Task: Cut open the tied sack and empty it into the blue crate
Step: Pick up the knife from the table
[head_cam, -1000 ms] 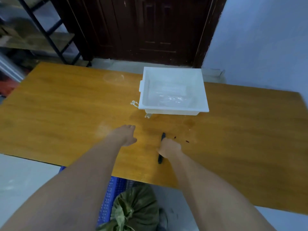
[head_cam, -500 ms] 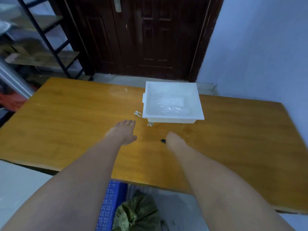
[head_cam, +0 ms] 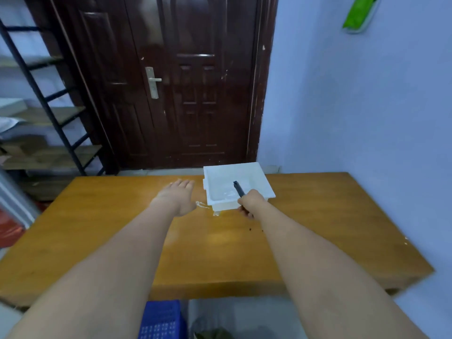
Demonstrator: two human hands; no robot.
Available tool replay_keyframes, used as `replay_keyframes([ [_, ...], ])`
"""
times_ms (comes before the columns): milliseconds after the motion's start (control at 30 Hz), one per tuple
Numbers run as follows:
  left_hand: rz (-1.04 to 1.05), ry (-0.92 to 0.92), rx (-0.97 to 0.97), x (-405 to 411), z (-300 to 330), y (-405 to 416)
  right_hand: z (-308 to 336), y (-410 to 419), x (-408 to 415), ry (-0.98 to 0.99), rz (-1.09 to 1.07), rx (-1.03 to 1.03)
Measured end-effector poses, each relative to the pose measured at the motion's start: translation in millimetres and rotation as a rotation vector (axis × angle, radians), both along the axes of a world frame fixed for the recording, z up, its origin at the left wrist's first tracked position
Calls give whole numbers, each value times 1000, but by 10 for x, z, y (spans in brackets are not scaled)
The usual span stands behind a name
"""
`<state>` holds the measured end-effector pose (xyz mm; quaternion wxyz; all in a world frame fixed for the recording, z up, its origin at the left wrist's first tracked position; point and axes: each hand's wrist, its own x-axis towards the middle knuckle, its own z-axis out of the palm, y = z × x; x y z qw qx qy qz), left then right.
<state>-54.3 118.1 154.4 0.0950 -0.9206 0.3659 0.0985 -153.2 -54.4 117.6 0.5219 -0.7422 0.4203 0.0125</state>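
A: What's the right hand (head_cam: 250, 203) doing rn?
B: It's gripping a dark knife (head_cam: 239, 189), fist closed round the handle, the free end pointing up and away over the white tray (head_cam: 266, 184).
A: And the left hand (head_cam: 179, 195)?
B: It's hovering palm down over the wooden table (head_cam: 97, 228), fingers loosely spread, gripping nothing. It's sitting just left of the tray, near a bit of whitish scrap (head_cam: 202, 204).
A: Where's the sack?
B: The green sack (head_cam: 215, 333) is lying on the floor under the table's near edge, only its top showing at the bottom of the view. The blue crate (head_cam: 161, 319) is standing just left of it, w/ the two apart, I think.
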Motion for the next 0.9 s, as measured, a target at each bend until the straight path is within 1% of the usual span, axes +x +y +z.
replay_keyframes([
  [100,-29,-19,-16,-174,147,144,192,200,-240,-130,-62,77],
  [200,-54,-40,-50,-360,296,266,396,334,-469,-217,-85,73],
  [400,-49,-69,-94,-703,559,450,716,408,-807,-285,-64,26],
  [567,3,-67,-123,-1017,652,526,848,424,-1055,-282,9,1],
  [700,44,-56,-94,-1303,568,522,725,423,-1309,-230,70,-32],
  [800,54,-29,-73,-1559,405,513,441,417,-1490,-196,81,18],
  [900,80,26,-8,-1758,92,581,54,458,-1681,-134,107,71],
])
